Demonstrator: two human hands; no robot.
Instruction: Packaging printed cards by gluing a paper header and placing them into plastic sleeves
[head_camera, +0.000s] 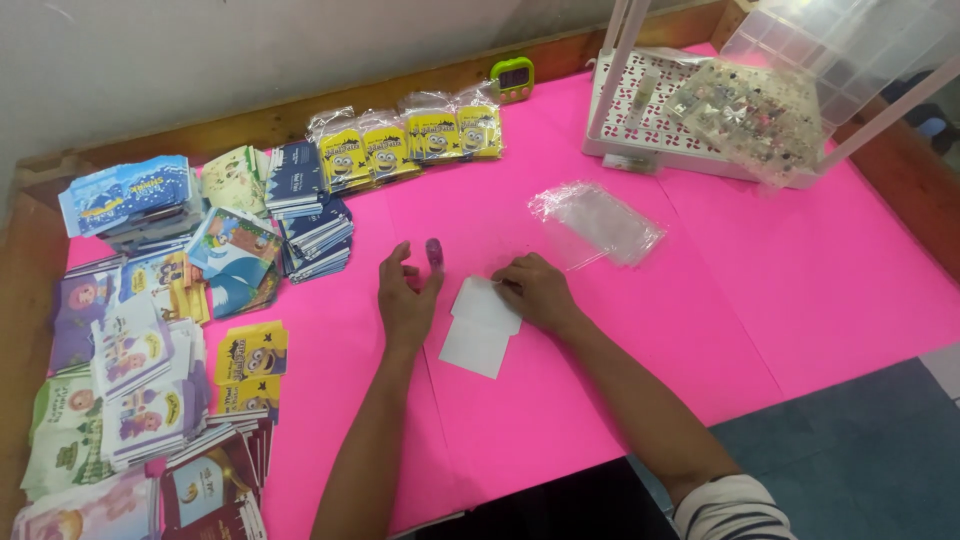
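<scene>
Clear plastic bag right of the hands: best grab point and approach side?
Probably the clear bag by its near-right end, coming from the right. It lies flat and crumpled on the pink table, and that end is free. The right hand, resting on the white cards, is nearest. The left hand is farther off.

Pink table with card stacks, white cards

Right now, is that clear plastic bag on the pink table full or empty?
Empty, it seems: the clear plastic bag lies flat and crumpled on the pink table, nothing visible inside it.
</scene>
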